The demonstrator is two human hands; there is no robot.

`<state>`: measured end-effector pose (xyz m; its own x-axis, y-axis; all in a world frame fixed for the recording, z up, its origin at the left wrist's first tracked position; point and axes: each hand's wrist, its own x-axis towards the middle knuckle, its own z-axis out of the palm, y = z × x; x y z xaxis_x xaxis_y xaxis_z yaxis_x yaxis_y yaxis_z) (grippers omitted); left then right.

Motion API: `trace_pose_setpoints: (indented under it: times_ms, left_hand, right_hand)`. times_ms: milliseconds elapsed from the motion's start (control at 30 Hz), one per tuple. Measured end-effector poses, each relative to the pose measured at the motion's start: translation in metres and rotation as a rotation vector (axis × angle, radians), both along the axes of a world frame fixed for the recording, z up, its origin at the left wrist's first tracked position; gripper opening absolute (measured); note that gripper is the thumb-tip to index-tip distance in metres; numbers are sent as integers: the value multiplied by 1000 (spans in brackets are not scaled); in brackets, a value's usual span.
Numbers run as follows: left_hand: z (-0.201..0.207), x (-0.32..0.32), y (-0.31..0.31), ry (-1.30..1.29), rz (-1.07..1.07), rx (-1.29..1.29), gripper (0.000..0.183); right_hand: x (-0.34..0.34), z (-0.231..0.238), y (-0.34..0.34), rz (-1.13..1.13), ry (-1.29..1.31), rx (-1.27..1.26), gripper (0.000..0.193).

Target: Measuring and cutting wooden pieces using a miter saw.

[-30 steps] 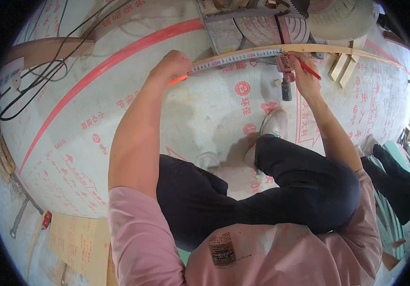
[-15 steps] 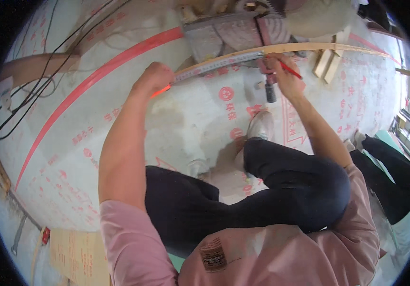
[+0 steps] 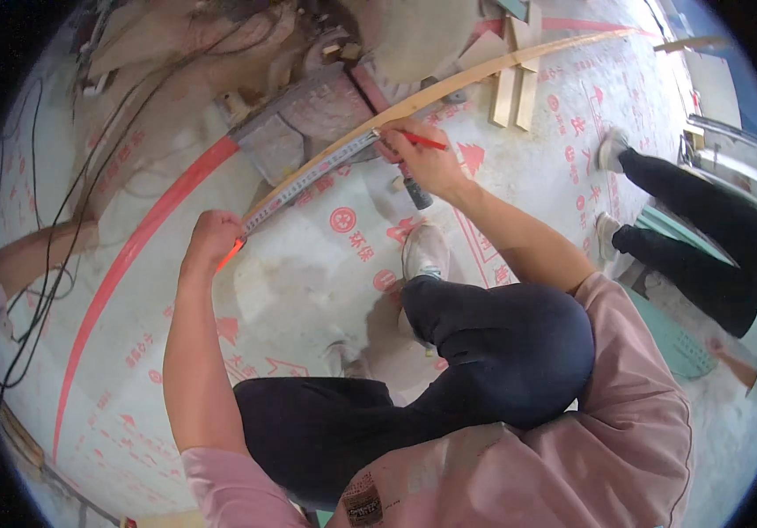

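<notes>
A tape measure's pale blade [image 3: 308, 180] is drawn out between my two hands along the near edge of a long, thin wooden strip [image 3: 484, 69]. Closed at the blade's left end is my left hand [image 3: 214, 238]; a bright orange piece [image 3: 232, 253], seemingly part of the tape measure, juts below it. My right hand [image 3: 427, 165] pinches a red pencil [image 3: 425, 141], its fingers at the blade's far end against the strip. Directly beneath the strip sits a dusty power saw [image 3: 330, 106], with a dark handle [image 3: 417, 194] sticking out below my right hand.
Short wooden pieces [image 3: 516, 92] lie past the strip. Black cables [image 3: 101, 167] run along the left. Printed sheeting [image 3: 308, 273] with a red band [image 3: 145, 233] covers the floor. At the right stands another person in dark trousers [image 3: 695, 194], beside green boards [image 3: 665, 330].
The view has swung, so the saw, strip and both hands sit farther left and more tilted. More of the other person's legs shows. Both hands keep their hold along the strip.
</notes>
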<state>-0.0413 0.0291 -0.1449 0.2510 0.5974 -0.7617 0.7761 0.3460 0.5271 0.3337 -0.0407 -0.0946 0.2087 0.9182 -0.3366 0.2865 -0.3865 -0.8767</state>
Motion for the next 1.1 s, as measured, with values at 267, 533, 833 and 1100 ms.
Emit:
trace_pose_setpoints:
  times_ms: [267, 533, 833, 1100]
  left_hand:
    - [9, 10, 0, -5, 42, -27, 8]
    - [14, 9, -1, -7, 41, -26, 9]
    - [8, 7, 0, 14, 83, -50, 10]
    - [14, 13, 0, 32, 78, -78, 6]
  right_hand:
    - [10, -20, -5, 47, -85, 171, 19]
    - [7, -14, -3, 96, -225, 282, 18]
    - [10, -15, -3, 107, -250, 259, 15]
    - [10, -23, -3, 99, -200, 388, 15]
